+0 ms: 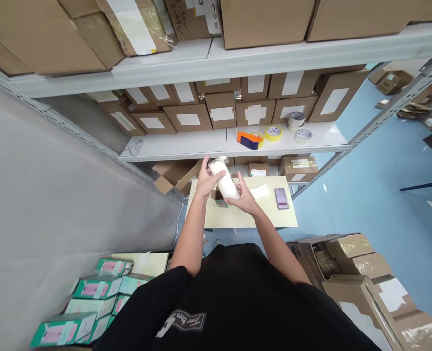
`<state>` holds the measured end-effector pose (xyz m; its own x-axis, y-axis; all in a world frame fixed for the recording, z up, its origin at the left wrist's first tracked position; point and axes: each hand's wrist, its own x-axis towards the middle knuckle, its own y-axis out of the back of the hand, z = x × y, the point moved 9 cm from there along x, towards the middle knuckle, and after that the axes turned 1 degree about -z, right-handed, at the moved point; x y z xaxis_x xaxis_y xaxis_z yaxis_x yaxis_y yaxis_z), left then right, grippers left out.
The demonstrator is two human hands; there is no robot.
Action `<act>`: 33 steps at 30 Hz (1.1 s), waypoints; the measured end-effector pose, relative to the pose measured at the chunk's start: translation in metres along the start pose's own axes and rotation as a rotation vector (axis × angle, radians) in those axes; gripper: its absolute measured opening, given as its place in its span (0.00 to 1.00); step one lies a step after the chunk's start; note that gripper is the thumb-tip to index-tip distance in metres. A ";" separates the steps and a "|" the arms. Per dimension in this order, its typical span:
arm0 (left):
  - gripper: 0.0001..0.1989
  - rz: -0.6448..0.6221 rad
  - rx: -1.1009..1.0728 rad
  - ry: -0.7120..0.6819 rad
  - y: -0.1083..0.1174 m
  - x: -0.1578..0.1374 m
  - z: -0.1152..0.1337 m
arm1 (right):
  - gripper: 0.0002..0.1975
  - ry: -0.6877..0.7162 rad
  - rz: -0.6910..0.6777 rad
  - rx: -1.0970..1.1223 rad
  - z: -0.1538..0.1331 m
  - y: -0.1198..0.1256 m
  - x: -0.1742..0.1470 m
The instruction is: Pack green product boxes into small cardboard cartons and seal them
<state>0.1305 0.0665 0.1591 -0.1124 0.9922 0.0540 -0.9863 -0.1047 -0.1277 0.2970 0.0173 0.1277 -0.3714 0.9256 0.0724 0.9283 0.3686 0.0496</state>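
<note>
A white bottle (225, 180), cylindrical with a small lid or tab at its upper end, is held at a tilt above the small cream table (238, 220). My left hand (206, 181) grips it near the upper end, thumb across its side. Around the lower end is my right hand (244, 195), its fingers partly behind the bottle. Under the bottle, a small opened box (220, 201) stands on the table, partly hidden by my hands. White paper (260, 191) and a purple item (281, 198), blurred in the picture, lie to the right.
Metal shelving (216, 68) with cardboard boxes (221, 112) rises in front. Tape rolls (273, 131) and an orange-and-blue tape dispenser (248, 140) sit on its middle shelf. Green boxes (91, 288) are stacked lower left, more cartons (362, 273) lower right. An open carton (175, 174) is left of the table.
</note>
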 end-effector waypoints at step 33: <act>0.34 -0.145 0.122 0.042 0.116 0.071 -0.035 | 0.68 -0.152 0.112 0.096 0.079 -0.089 0.084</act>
<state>0.0119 0.1268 0.1136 0.0347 0.9992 0.0210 -0.9994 0.0347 -0.0006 0.1848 0.0686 0.0510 -0.2651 0.9610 -0.0791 0.9639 0.2622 -0.0456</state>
